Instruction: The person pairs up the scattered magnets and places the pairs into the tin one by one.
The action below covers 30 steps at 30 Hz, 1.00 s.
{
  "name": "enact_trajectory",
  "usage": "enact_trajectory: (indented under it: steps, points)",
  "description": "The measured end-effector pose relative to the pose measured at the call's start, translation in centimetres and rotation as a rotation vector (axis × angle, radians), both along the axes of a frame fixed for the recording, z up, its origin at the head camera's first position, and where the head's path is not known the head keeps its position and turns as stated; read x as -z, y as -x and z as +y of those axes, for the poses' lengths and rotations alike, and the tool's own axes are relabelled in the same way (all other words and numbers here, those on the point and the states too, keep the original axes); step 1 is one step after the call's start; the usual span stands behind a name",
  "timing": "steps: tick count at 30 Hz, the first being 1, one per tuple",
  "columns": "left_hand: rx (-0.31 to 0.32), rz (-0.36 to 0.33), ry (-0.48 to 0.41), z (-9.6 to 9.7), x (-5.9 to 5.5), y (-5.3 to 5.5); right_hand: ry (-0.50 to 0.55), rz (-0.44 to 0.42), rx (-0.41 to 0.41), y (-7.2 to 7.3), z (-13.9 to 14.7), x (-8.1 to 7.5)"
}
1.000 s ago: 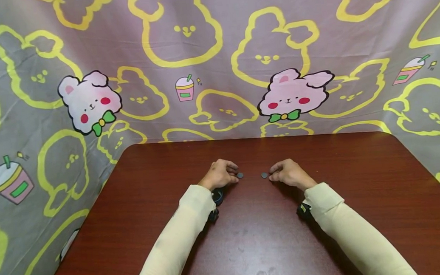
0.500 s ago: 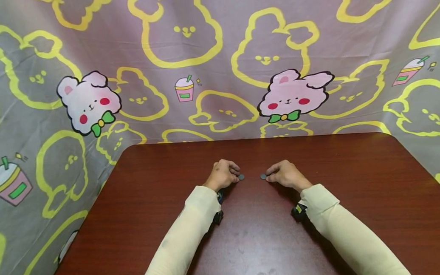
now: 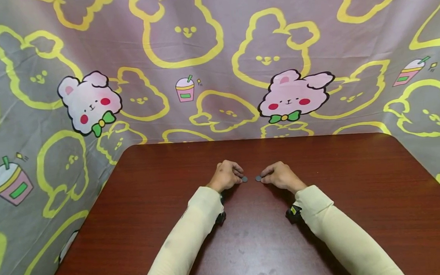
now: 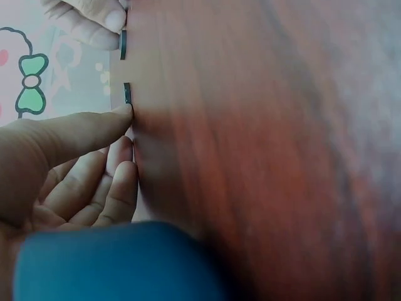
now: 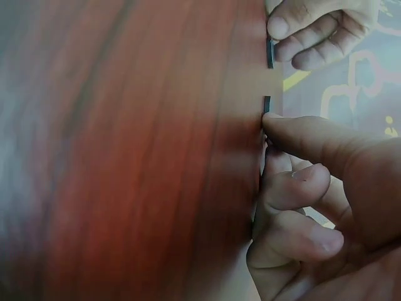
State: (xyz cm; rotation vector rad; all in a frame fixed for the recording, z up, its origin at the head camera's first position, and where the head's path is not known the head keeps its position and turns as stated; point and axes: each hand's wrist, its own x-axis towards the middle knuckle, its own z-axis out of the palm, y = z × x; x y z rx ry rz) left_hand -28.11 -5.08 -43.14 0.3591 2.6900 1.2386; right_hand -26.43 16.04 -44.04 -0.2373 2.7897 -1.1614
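Two small grey discs lie close to the tabletop with a narrow gap between them, at the middle of the head view. My left hand (image 3: 226,175) pinches the edge of the left disc (image 3: 244,179) between thumb and finger. Opposite it, my right hand (image 3: 283,175) pinches the edge of the right disc (image 3: 258,178) in the same way. Seen edge-on in the left wrist view, the left disc (image 4: 127,92) is thin and dark, its near end hidden by the thumb. In the right wrist view the right disc (image 5: 267,103) sticks out past the thumb tip.
A dark red-brown wooden table (image 3: 249,229) with rounded far corners spreads under both arms. Behind it and along the sides hangs a grey curtain (image 3: 216,78) printed with yellow outlines, rabbits and cups. Cameras are strapped at both wrists.
Both hands have moved inward and slightly nearer the body, each with its disc. The gap between the two discs has narrowed.
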Motion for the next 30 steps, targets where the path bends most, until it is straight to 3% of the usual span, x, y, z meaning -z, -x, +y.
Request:
enact_trajectory:
  steps: [11,30]
  points:
    - [-0.006,-0.041,-0.005,0.5,-0.3,-0.3,0.010,-0.034,0.001,-0.1,-0.7,-0.1]
    - [-0.007,-0.017,0.005,0.7,-0.5,-0.3,0.038,-0.042,-0.005,0.0,-1.3,-0.1]
